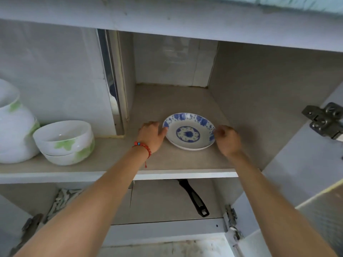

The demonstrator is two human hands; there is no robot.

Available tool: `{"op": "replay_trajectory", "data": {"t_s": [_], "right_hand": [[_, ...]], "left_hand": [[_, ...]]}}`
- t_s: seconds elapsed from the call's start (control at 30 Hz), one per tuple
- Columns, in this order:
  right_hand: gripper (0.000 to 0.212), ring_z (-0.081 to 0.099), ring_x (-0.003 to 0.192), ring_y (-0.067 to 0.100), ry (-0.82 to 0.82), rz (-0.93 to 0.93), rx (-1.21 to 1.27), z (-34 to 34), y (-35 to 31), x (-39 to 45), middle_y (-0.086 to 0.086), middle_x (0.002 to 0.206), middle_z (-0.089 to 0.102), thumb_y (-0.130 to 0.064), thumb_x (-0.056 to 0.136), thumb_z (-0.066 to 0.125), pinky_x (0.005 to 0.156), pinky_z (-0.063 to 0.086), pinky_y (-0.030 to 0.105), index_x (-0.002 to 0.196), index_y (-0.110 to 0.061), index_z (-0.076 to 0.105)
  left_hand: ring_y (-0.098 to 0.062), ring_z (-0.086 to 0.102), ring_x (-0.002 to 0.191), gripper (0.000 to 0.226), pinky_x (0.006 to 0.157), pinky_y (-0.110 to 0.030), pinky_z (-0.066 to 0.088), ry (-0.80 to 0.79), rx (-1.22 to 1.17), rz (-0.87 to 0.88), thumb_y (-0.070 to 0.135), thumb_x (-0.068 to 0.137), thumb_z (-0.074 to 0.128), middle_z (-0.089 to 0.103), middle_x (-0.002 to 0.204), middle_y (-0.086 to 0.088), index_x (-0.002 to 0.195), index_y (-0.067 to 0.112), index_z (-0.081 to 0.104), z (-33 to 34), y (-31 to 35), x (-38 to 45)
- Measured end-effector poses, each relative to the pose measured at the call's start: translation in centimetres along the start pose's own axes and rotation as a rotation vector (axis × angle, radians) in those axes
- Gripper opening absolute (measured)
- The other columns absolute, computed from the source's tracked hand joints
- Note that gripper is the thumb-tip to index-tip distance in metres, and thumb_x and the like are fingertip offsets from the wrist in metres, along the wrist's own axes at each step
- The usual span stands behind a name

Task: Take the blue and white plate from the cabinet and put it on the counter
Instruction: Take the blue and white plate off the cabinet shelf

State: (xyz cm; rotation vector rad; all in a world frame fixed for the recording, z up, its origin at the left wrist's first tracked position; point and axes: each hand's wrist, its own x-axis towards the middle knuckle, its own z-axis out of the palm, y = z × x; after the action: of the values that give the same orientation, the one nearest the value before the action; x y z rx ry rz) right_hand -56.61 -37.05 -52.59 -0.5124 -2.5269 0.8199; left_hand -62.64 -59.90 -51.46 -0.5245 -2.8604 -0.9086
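The blue and white plate (189, 131) rests on the grey upper shelf (167, 162) of the open cabinet, slightly tilted toward me. My left hand (151, 135), with a red bead bracelet on the wrist, touches the plate's left rim with its thumb and fingers. My right hand (225, 139) pinches the plate's right rim. Both arms reach up into the cabinet from below.
Two stacked white bowls with green leaves (65, 141) and a larger white pot (14, 125) stand on the shelf's left part. A black pan handle (194, 198) lies on the lower shelf. The open door with metal hinges (324, 120) hangs at the right.
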Motion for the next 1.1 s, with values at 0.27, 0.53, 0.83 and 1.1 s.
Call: {"op": "replay_trajectory", "data": {"t_s": [0.27,0.53,0.83,1.1], "right_hand": [[0.019,0.061,0.079,0.041,0.058,0.117,0.097,1.7,0.1,0.0,0.03,0.086,0.067,-0.011,0.084,0.054,0.061,0.034,0.029,0.08,0.006,0.062],[0.015,0.058,0.07,0.032,0.065,0.069,0.126,1.1,-0.5,-0.7,0.025,0.078,0.067,-0.003,0.082,0.051,0.06,0.033,0.026,0.077,0.005,0.063],[0.013,0.05,0.061,0.02,0.201,0.033,0.289,-0.1,-2.2,-3.7,0.009,0.065,0.058,-0.002,0.08,0.051,0.053,0.034,0.022,0.074,0.0,0.062],[0.016,0.057,0.058,0.023,0.188,0.117,0.327,-3.0,-3.9,-8.4,0.01,0.065,0.064,0.0,0.081,0.049,0.054,0.045,0.026,0.084,-0.003,0.064]], "left_hand": [[-0.038,0.058,0.1,0.022,0.081,-0.037,0.044,0.014,-0.231,-0.088,0.01,0.085,0.054,0.065,0.108,-0.026,0.102,-0.003,0.062,1.4,1.1,0.8],[-0.027,0.058,0.074,0.017,0.071,-0.04,0.051,0.096,-0.573,-0.233,-0.005,0.077,0.052,0.068,0.079,-0.027,0.08,-0.007,0.068,2.4,0.7,0.9],[-0.013,0.065,0.079,0.022,0.065,-0.01,0.051,0.235,-0.768,-0.182,0.003,0.081,0.059,0.068,0.085,0.002,0.097,0.012,0.07,0.9,0.5,-1.9],[-0.001,0.065,0.081,0.033,0.075,-0.022,0.055,0.161,-0.917,-0.295,0.007,0.082,0.061,0.068,0.094,0.003,0.081,0.04,0.066,-2.4,2.8,-7.0]]}}
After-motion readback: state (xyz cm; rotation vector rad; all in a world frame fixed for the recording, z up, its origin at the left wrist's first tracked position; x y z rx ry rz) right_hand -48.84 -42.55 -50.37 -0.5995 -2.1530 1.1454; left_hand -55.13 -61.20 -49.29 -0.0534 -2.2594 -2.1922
